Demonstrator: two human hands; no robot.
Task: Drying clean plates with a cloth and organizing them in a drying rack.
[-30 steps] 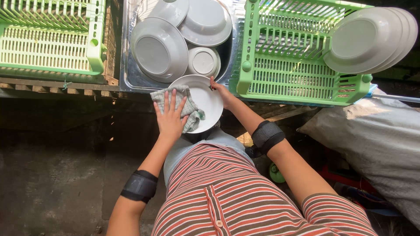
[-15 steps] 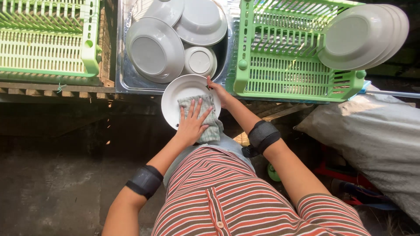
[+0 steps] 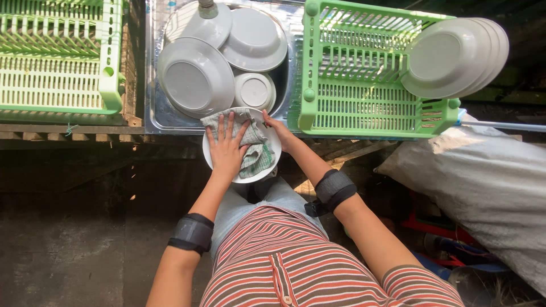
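left hand (image 3: pixel 226 149) flat, fingers (image 3: pixel 230 122) spread

woven cloth (image 3: pixel 250 142), glossy plate (image 3: pixel 272 149), metal sink (image 3: pixel 154 108)

Sink (image 3: pixel 156 113) crammed w/ bowls (image 3: pixel 193 77); right crate (image 3: pixel 364 108) mostly free.

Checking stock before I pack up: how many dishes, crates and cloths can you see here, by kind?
White dishes in the sink: 4
White plate held and wiped by the left hand and right hand: 1
Stacked plates in the right crate, hard to separate: about 3
Green crates: 2
Cloth: 1
Total: about 11
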